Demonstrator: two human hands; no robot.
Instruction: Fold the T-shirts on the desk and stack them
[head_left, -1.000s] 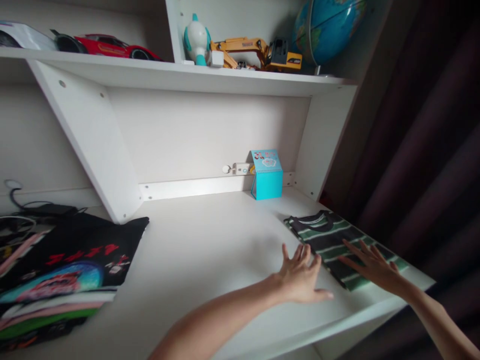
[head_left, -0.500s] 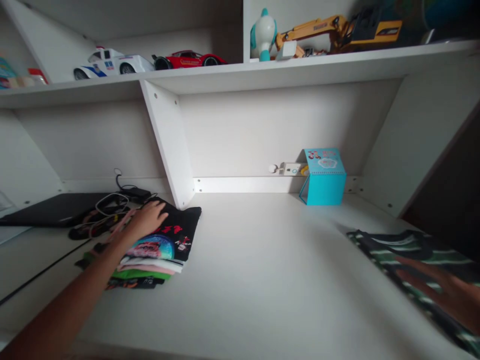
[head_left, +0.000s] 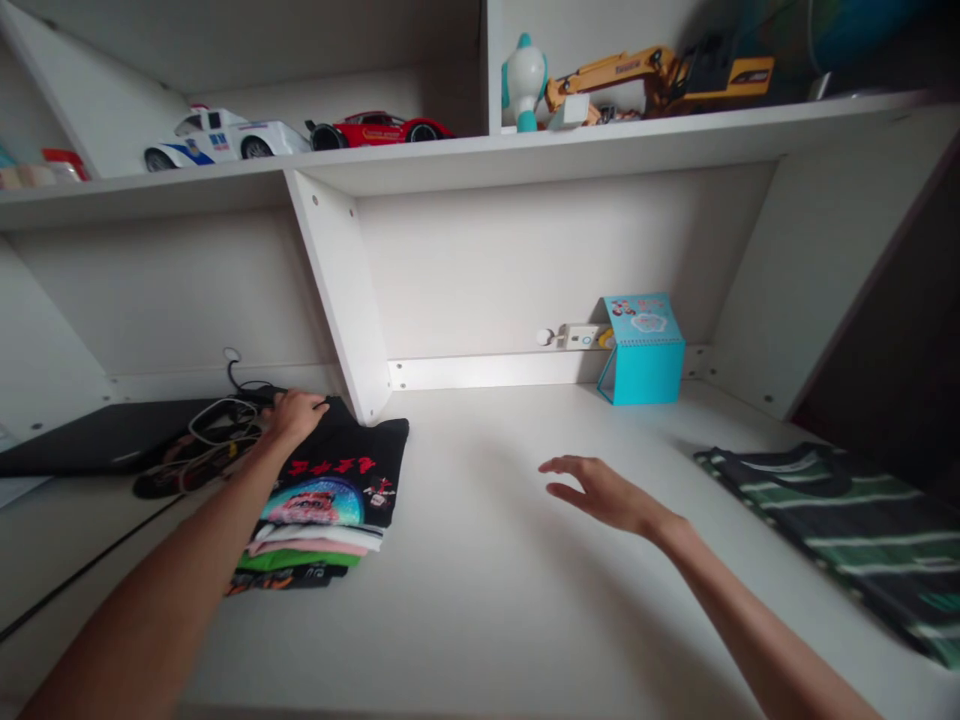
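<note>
A stack of folded clothes lies at the left, topped by a black T-shirt (head_left: 375, 455) with red lettering and a round blue print. White, pink, green and dark layers show below its near edge. At the far left corner of the stack is my left hand (head_left: 295, 415), fingers curled on the black T-shirt, a bit of dark cloth showing between them. My right hand (head_left: 604, 492) is above the desk between the stack and a striped shirt, with thumb and fingers apart and nothing in it. The folded green and dark striped shirt (head_left: 847, 530) lies flat at the right.
Beside the stack are a black laptop (head_left: 97, 437) and tangled white cables (head_left: 217, 425). A blue desk calendar (head_left: 649, 370) stands at the back, before a power strip (head_left: 581, 337). Toy cars (head_left: 379, 130) and a yellow toy excavator (head_left: 622, 70) sit on the shelf above. An upright divider (head_left: 330, 290) rises behind the stack.
My right hand has moved left, away from the striped shirt, to the middle of the desk. My left hand stays at the stack, its fingers now more curled. The view has shifted slightly.
</note>
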